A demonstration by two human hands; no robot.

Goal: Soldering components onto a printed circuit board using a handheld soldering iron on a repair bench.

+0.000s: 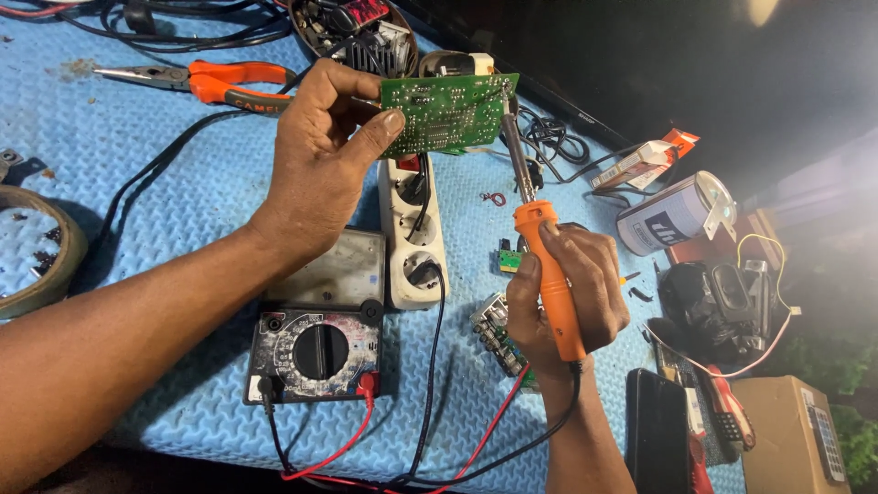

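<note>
While both hands grip circuit board (pixel 448 113) and soldering iron (pixel 547 274), a multimeter (pixel 315 352) and power strip (pixel 413 236) lie below.

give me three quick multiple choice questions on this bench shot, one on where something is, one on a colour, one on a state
1. Where do the pliers lie?
A. top left of the mat
B. on the multimeter
C. in the right hand

2. What colour is the soldering iron handle?
A. blue
B. orange
C. white

3. How is the circuit board?
A. flat on the mat
B. inside a box
C. held up by the left hand

Answers: 1 A, they rest on the blue mat above the left arm. 2 B, orange grip in the right hand. 3 C, fingers pinch its left edge.
</note>
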